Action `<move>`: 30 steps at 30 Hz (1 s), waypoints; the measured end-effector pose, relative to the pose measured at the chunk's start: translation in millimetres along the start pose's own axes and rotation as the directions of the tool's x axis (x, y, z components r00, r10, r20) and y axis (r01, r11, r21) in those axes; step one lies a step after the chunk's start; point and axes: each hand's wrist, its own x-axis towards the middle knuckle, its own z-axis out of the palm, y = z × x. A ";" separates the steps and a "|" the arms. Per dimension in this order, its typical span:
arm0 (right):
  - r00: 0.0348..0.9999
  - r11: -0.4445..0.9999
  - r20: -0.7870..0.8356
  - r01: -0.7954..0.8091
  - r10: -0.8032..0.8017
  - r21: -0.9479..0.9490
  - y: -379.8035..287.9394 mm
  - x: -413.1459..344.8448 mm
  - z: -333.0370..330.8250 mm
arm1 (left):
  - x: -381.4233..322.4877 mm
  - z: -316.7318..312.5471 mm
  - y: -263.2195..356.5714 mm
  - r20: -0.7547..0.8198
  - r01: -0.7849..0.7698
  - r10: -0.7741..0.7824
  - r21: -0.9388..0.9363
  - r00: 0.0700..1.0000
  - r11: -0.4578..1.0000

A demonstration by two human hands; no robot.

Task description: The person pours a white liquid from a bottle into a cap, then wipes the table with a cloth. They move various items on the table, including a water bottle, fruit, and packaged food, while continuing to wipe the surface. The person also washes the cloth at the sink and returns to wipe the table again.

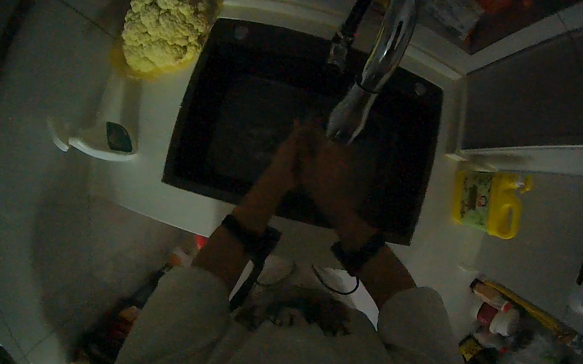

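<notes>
Both my hands are low inside a dark rectangular sink [251,148], close together beneath the spout of a chrome faucet [349,114]. My left hand [289,153] and my right hand [330,168] appear to touch, palm side to palm side. Dim light and blur hide the fingers, and no object shows between them. Whether water is running cannot be made out. Each wrist wears a dark strap; a cable hangs by the left one [255,236].
A cauliflower [164,33] sits at the counter's back left corner, near a white spray bottle [105,140]. To the right stands a yellow jug [489,203] with a label. Several jars and packages [497,320] crowd the right counter. A second, dark spout [342,48] rises behind the sink.
</notes>
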 end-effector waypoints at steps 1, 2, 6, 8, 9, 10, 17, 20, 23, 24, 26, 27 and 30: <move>0.998 0.999 -0.039 0.042 -0.043 -0.031 1.1 2.2 1.0 | -0.6 -0.4 -0.4 -0.055 0.042 -0.041 0.002 0.998 0.999; 0.991 0.992 -0.080 0.105 -0.110 -0.069 0.6 2.2 5.5 | -1.6 -1.8 -2.1 -0.038 0.034 -0.033 0.006 0.999 0.999; 0.878 0.726 0.289 -0.477 0.381 0.495 18.1 18.7 -30.2 | 0.2 -11.3 -6.1 0.115 -0.093 0.042 0.484 0.993 0.870; 0.855 0.783 0.313 -0.509 0.413 0.357 11.8 22.3 -42.6 | 3.9 -18.4 -12.9 0.301 -0.414 0.286 0.707 0.910 0.573; 0.864 0.872 0.297 -0.464 0.405 0.160 4.2 24.5 -42.2 | 8.0 -22.9 -19.5 0.287 -0.434 0.332 0.685 0.899 0.585; 0.886 0.925 0.272 -0.378 0.375 -0.045 -7.7 22.2 -36.2 | 12.8 -28.7 -28.4 0.183 -0.364 0.320 0.591 0.930 0.720; 0.961 0.999 -0.276 0.001 0.010 0.038 -45.2 5.2 1.3 | 102.6 -109.5 -94.7 0.232 0.031 0.046 -0.319 0.972 0.947; 0.953 0.962 -0.218 0.159 -0.208 -0.224 -23.3 8.0 -3.0 | 116.9 -114.8 -102.7 0.196 -0.008 0.072 -0.306 0.978 0.952; 0.976 0.974 -0.137 0.145 -0.170 -0.176 -2.2 14.9 -6.9 | 86.4 -77.8 -86.2 0.128 0.036 -0.006 -0.231 0.992 0.972; 0.998 0.999 -0.070 -0.005 0.009 0.049 4.4 17.6 -10.5 | 70.0 -58.7 -75.8 0.099 0.067 -0.049 -0.194 0.994 0.979; 0.938 0.795 0.109 -0.337 0.329 0.504 15.9 24.7 -18.5 | 39.3 -19.7 -50.0 -0.242 0.087 -0.034 0.213 0.970 0.973; 0.895 0.619 0.201 -0.424 0.398 0.662 19.9 26.8 -21.9 | 26.9 -4.1 -36.4 -0.281 0.050 0.052 0.344 0.958 0.938; 0.802 0.133 0.397 -0.499 0.446 0.857 25.8 26.6 -29.0 | 3.6 13.6 2.3 -0.156 0.106 -0.068 0.248 0.985 0.963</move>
